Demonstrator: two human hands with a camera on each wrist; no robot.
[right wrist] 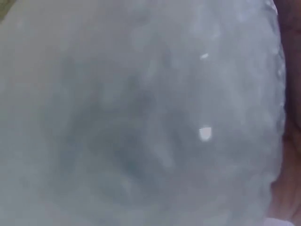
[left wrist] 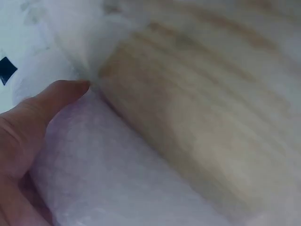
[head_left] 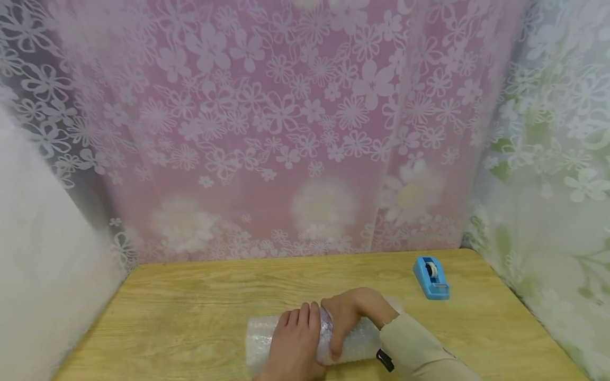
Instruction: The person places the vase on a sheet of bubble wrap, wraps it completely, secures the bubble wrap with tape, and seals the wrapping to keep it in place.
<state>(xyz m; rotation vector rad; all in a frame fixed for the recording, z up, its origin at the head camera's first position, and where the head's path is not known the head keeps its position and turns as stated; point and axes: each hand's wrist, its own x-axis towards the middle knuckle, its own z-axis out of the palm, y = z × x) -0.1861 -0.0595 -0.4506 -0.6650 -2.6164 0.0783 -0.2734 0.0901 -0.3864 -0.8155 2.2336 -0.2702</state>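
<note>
A roll of bubble wrap (head_left: pixel 259 338) lies crosswise near the front of the wooden table (head_left: pixel 190 296). Around its middle, between the hands, shows a purplish band (head_left: pixel 326 324). My left hand (head_left: pixel 296 338) grips the roll just left of that band, fingers over the top; in the left wrist view its thumb (left wrist: pixel 56 96) lies against the wrap. Right of the band, my right hand (head_left: pixel 350 315) holds the roll from above, thumb down the near side. Cloudy bubble wrap (right wrist: pixel 141 113) fills most of the right wrist view, with part of the palm at the edge.
A blue tape dispenser (head_left: pixel 431 279) with a roll of tape stands at the table's back right. Pink flowered sheeting (head_left: pixel 286 132) hangs behind the table, with a pale flowered sheet (head_left: pixel 557 211) on the right and a white surface (head_left: pixel 43 238) on the left.
</note>
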